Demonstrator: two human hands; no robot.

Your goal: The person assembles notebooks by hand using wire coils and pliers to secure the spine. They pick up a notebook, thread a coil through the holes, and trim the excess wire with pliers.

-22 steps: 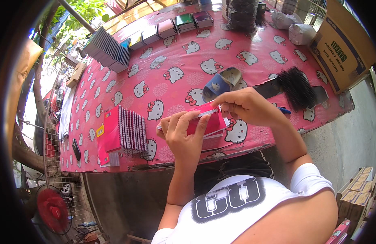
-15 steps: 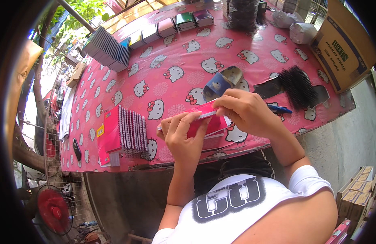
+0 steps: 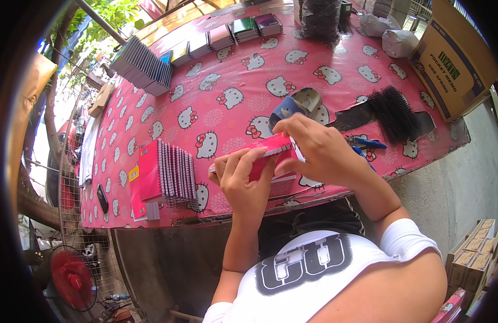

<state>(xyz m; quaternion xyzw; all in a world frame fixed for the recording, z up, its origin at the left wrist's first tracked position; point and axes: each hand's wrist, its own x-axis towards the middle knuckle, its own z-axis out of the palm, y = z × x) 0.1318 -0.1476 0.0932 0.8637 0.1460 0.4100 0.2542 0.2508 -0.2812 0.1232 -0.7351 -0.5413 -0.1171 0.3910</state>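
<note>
A pink notebook (image 3: 259, 167) is held tilted over the near table edge, its holed edge facing up. My left hand (image 3: 241, 180) grips it, with fingers over the top edge and thumb along the near side. A thin dark coil (image 3: 278, 149) runs through the right part of that edge. My right hand (image 3: 321, 148) is around the notebook's right end, fingers bent and thumb spread apart from them; whether its fingertips touch the coil is unclear. Beneath the hands lie more pink covers and white pages (image 3: 284, 177), partly hidden. Left of them stands a stack of coil-bound pink notebooks (image 3: 171, 172).
Black coils (image 3: 394, 116) lie at right, near blue pens (image 3: 370, 144) and a blue-and-cream curled band (image 3: 294, 107). A brown carton (image 3: 451, 70) stands far right. Another notebook stack (image 3: 141, 67) and a notebook row (image 3: 222, 36) are at the back. A red fan (image 3: 71, 277) stands lower left.
My right hand's fingers have moved from a pinch at the notebook's edge to a spread pose around its right end. More dark coil shows along the edge. My left hand keeps its grip.
</note>
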